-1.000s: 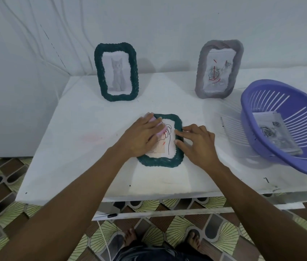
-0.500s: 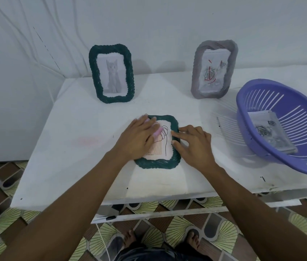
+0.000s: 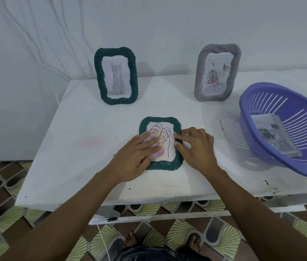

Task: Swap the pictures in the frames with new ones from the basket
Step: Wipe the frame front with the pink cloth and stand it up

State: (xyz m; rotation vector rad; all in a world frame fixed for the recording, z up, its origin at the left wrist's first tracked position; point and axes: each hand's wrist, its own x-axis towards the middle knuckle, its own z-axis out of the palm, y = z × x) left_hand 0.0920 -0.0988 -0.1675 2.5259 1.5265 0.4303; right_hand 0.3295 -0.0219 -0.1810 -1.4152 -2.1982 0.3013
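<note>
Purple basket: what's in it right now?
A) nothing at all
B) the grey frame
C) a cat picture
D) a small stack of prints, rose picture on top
D: the purple basket holds a stack of prints with a rose drawing facing up; the grey frame stands upright behind it on the table.

A dark green braided frame (image 3: 161, 144) lies flat, face up, near the table's front edge, holding a line drawing of a leaf (image 3: 161, 140) with pink patches, partly covered; a second green frame (image 3: 116, 75) stands upright at the back left with a grey cat picture (image 3: 116, 78); a grey frame (image 3: 217, 72) stands at the back right, its rose print (image 3: 216, 76) looking crumpled; the purple slotted basket (image 3: 288, 129) sits tilted at the right, with what may be several stacked rose pictures (image 3: 273, 134) inside.
</note>
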